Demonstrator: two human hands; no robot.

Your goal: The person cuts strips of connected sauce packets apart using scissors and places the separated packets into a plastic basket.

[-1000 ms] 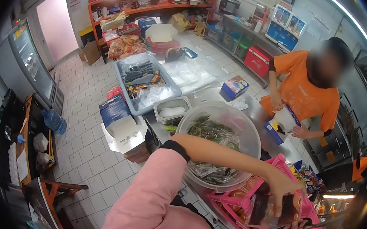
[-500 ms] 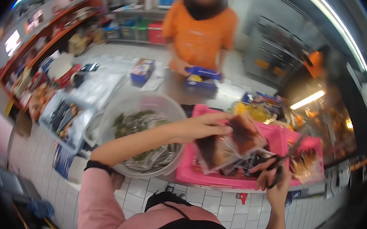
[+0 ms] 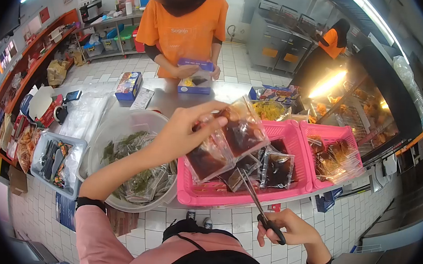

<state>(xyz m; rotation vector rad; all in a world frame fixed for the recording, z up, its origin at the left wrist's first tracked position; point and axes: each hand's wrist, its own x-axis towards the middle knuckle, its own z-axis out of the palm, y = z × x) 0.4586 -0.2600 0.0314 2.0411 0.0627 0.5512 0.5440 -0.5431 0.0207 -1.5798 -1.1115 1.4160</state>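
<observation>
Brown-filled clear sachets (image 3: pixel 245 134), head view: left hand (image 3: pixel 186 132) has thumb and fingers clamped on a couple of them, up over the left part of the pink basket (image 3: pixel 216 201), more of the same lying inside it. Right hand (image 3: pixel 296 229) has fingers wrapped on the handles of the scissors (image 3: pixel 253 196), blades angled up toward the sachets, can't tell if touching. Translucent tub (image 3: pixel 123 117) with green-filled packets (image 3: pixel 143 179) sits just left of the basket, on the metal bench (image 3: pixel 224 102).
</observation>
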